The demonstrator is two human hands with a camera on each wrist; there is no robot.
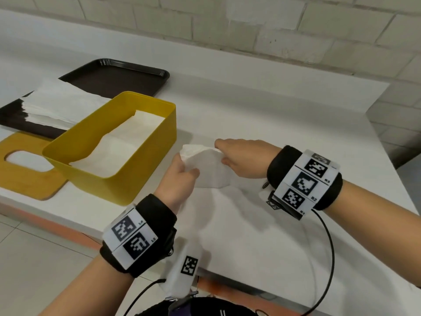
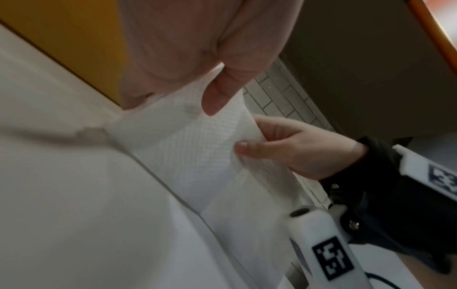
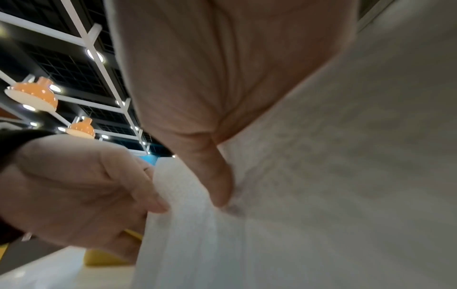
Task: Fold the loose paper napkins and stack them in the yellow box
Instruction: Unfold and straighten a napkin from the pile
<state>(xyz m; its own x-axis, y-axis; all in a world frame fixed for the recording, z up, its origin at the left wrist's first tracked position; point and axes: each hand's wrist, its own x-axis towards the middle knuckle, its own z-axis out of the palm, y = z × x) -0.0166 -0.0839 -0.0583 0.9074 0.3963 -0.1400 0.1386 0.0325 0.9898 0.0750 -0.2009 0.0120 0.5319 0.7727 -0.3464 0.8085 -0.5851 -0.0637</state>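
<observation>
A white paper napkin (image 1: 208,169) is held up just above the white table, to the right of the yellow box (image 1: 145,153). My left hand (image 1: 182,176) pinches its left edge between thumb and fingers. My right hand (image 1: 239,156) pinches its right edge. In the left wrist view the napkin (image 2: 197,148) hangs between my left thumb (image 2: 222,91) and the right hand (image 2: 296,148). In the right wrist view the napkin (image 3: 188,224) shows with my right thumb (image 3: 217,176) pressed on it. The box holds folded white napkins (image 1: 123,144).
A dark tray (image 1: 118,76) at the back left carries a stack of loose napkins (image 1: 57,103). A wooden lid with an oval slot (image 1: 27,179) lies left of the box. The table's front edge (image 1: 68,224) runs below my left wrist. A brick wall stands behind.
</observation>
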